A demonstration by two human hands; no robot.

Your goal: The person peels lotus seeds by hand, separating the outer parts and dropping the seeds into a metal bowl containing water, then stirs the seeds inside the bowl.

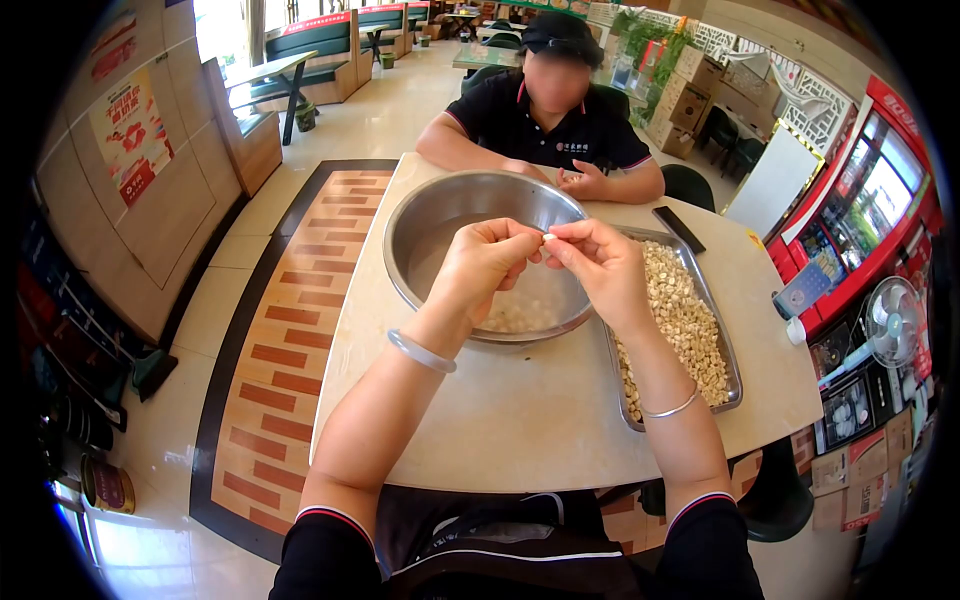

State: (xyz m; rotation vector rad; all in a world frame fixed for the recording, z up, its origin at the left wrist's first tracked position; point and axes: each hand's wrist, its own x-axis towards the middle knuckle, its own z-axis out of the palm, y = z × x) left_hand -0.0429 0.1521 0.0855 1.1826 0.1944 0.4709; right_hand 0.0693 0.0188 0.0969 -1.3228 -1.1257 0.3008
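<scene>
Over the steel basin [425, 185], my left hand [487, 262] and my right hand [606, 268] meet fingertip to fingertip. Between them sits a small pale seed [549, 238], pinched by the thumb and forefinger of each hand. Cloudy water fills part of the basin, and a heap of pale seeds [525, 310] lies in it at the near side. To the right, partly behind my right forearm, a metal tray [735, 375] holds many pale, split-looking seeds [685, 320].
Basin and tray stand on a cream table [480, 430]. A black phone-like object [679, 229] lies beyond the tray. Across the table sits a person [545, 120] with forearms on its edge. At the right are a small fan [890, 320] and a red drinks fridge [860, 200].
</scene>
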